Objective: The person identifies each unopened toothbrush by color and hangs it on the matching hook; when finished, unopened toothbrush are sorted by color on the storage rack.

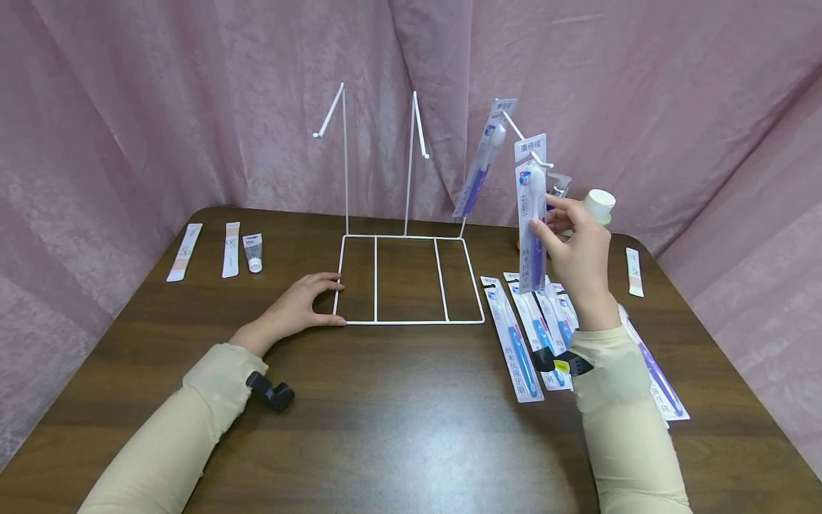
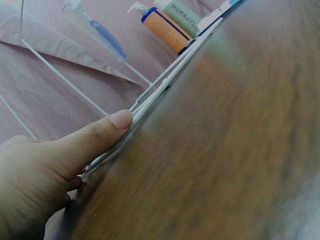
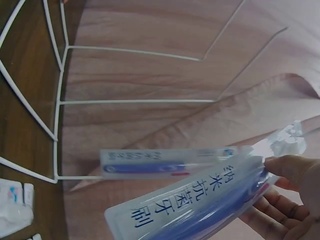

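My right hand pinches a packaged purple toothbrush between thumb and fingers. The top of its card overlaps the tip of the right hook on a white wire rack. Farther back on that hook hangs another packaged purple toothbrush, also visible behind the held pack in the right wrist view. My left hand rests at the left side of the rack's base, fingers spread. Its thumb lies along the wire at the front corner in the left wrist view.
Several packaged toothbrushes lie right of the rack. Behind my right hand stand an orange pump bottle and a green bottle. Two sachets and a small tube lie at left, another sachet at far right.
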Available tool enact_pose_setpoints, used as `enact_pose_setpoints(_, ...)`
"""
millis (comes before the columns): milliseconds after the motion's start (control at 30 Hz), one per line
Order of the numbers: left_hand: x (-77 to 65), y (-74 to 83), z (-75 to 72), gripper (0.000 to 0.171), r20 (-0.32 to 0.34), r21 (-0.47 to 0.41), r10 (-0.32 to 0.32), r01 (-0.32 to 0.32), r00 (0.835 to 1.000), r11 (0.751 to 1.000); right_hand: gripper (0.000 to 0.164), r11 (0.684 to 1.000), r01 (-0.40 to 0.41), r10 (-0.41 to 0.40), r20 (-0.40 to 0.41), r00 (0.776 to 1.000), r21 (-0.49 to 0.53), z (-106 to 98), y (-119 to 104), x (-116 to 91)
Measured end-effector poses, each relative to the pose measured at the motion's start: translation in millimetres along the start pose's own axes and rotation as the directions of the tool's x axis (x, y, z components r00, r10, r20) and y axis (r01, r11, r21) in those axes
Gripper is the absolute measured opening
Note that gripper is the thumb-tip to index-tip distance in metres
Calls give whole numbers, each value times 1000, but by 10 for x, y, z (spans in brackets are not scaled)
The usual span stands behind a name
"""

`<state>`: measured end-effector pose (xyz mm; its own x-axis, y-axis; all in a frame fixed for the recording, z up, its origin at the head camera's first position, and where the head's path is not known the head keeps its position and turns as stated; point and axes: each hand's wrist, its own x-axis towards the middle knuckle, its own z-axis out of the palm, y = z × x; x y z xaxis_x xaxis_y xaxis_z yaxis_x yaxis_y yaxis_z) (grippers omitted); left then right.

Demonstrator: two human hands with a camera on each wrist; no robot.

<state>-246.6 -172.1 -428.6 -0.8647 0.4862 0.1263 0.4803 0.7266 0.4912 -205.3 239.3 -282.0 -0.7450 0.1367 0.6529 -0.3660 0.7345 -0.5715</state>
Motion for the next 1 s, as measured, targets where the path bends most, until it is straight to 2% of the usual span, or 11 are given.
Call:
enact_pose_setpoints(167,-9,0,8,73,-8,1,8,-8,1000,1000,39,998,-31,32,-21,999,55,186,22,88)
enact_pose_setpoints(500,-13,11,19,71,-23,-2,19,-19,1000,1000,39,996,-44,49,-62,997,83,492,92,287)
enact_pose_setpoints(700,-13,11,11,71,-28,2,26,-26,999,1000,40,995,-43,50,-71,996,93,608,93,389)
enact_pose_setpoints(1000,-8,14,1,71,-19,9,28,-28,999,1000,40,992,-87,92,-52,994,87,722,117,517)
